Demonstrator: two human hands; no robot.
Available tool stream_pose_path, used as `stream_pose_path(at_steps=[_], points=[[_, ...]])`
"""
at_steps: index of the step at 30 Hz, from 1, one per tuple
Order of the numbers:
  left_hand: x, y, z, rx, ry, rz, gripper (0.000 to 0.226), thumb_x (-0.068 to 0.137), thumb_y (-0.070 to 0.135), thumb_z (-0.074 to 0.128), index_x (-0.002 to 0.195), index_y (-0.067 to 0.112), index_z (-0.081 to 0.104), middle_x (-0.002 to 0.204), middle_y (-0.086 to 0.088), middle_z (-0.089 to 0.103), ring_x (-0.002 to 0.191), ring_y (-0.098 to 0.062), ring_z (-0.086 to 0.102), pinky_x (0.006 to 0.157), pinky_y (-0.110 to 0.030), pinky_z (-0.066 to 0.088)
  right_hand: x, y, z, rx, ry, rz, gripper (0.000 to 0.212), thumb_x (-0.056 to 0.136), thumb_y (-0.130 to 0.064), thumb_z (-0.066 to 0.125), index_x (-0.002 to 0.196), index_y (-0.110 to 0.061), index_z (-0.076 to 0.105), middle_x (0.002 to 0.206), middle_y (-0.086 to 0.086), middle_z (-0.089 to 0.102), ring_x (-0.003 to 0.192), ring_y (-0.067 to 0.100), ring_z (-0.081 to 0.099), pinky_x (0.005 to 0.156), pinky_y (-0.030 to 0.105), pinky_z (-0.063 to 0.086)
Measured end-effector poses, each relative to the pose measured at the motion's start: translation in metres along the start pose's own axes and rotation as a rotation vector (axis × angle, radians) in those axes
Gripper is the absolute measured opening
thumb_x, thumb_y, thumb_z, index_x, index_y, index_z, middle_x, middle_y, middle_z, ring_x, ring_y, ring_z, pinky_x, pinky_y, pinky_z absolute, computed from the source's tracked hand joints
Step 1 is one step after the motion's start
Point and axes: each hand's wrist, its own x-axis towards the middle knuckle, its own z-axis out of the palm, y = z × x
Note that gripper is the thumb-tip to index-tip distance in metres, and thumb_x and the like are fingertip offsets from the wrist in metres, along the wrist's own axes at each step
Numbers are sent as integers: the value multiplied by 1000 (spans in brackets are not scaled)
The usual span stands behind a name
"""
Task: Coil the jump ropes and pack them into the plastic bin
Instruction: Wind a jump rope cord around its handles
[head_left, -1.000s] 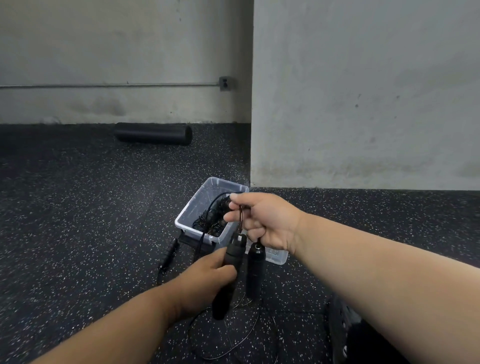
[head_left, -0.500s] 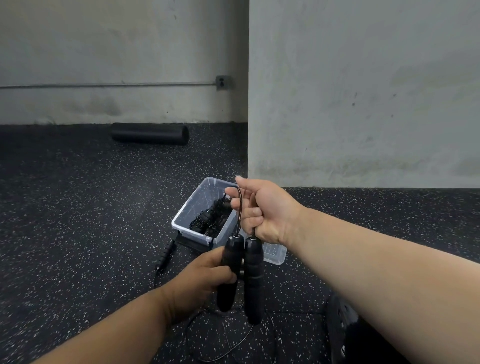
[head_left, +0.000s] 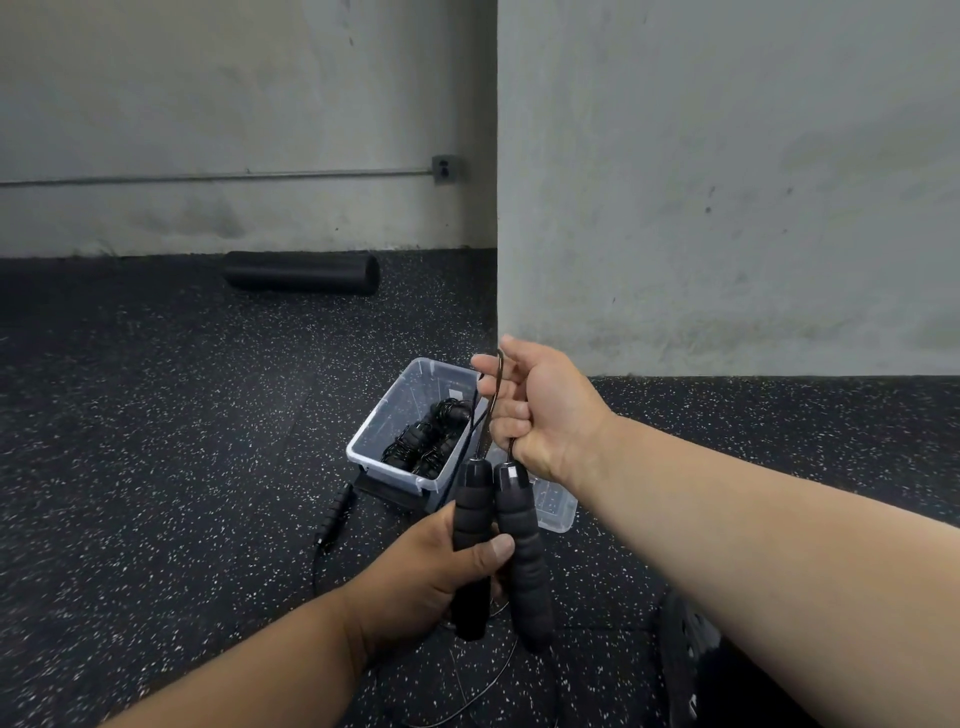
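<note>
The left hand (head_left: 431, 577) has its grip clenched around the left of two black foam jump rope handles (head_left: 471, 525), thumb pressed across the front. The second handle (head_left: 522, 551) hangs just beside it, the two touching along their upper halves, both roughly upright with the cord ends at the top.

The right hand (head_left: 540, 410) is raised above the handles, its grip closed on the thin black cord (head_left: 496, 384), which loops over the index finger and runs down to both handle caps. More cord lies slack on the floor (head_left: 156, 467) below the hands.

The clear plastic bin (head_left: 374, 441) stands on the speckled rubber floor just beyond the hands, near the corner of the concrete wall (head_left: 727, 182). It holds several coiled black ropes (head_left: 426, 439). A clear lid (head_left: 558, 506) lies beside the bin, partly hidden by the handles. Another rope handle (head_left: 336, 514) lies on the floor left of the bin, cord trailing toward the viewer. A black foam roller (head_left: 301, 271) lies well apart, against the far wall.
</note>
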Motion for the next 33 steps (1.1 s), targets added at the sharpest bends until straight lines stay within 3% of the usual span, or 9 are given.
stream_pose_path(at_steps=[5,12,14,17,21,23,26,29,33], points=[[-3,1,6,-70,-49,17,34,93,28,68,116,4,62,89,-7,70,72,-17,66,56,-28,52,2,-2,1,-5,38,-9,41,105,-41,56,89,-7,74,65,3,64,39,4,27,35,16,19],[-4,-3,3,-136,-48,-19,30,92,41,74,103,14,69,86,-14,63,63,-24,54,53,-30,37,5,-4,-3,4,34,-6,43,104,-43,55,95,-5,74,69,6,65,40,6,28,36,17,20],[-4,-3,1,-146,-28,-27,36,89,44,79,104,13,70,87,-15,62,68,-26,53,58,-37,37,5,-5,-2,-41,34,-26,46,104,-43,53,100,-3,74,75,8,69,44,6,33,41,17,26],[0,1,-7,-226,60,-12,49,85,42,85,114,6,68,95,-18,64,88,-36,52,81,-56,35,5,-4,-1,-307,23,-49,50,102,-50,53,106,-4,73,90,8,73,60,11,50,59,25,40],[4,16,-22,-254,166,37,53,86,37,81,123,1,66,106,-17,68,98,-30,62,91,-50,48,-6,9,-4,-751,-53,-36,45,94,-60,58,106,-19,72,99,0,64,89,18,53,73,34,41],[4,20,-28,-258,211,49,40,92,33,77,121,6,70,105,-14,71,96,-25,67,88,-44,53,-12,19,-8,-858,-113,-46,34,95,-55,62,100,-24,73,104,-4,68,95,15,57,79,32,40],[4,21,-29,-255,268,57,37,94,29,70,124,7,70,114,-24,73,102,-35,66,90,-53,50,-12,36,-13,-925,-246,-96,23,97,-41,70,112,-24,75,113,-6,76,104,7,67,87,23,49],[3,22,-22,-130,300,102,40,92,31,68,122,4,68,117,-38,65,97,-42,64,87,-56,42,-8,45,-15,-941,-243,-229,23,95,-32,76,114,-17,76,108,1,79,94,5,72,79,17,56],[2,22,-16,48,244,112,41,94,35,64,119,3,67,100,-33,73,87,-55,69,75,-51,52,-9,45,-13,-945,-260,-255,18,96,-27,76,106,-13,76,97,2,80,84,3,71,77,19,57]])
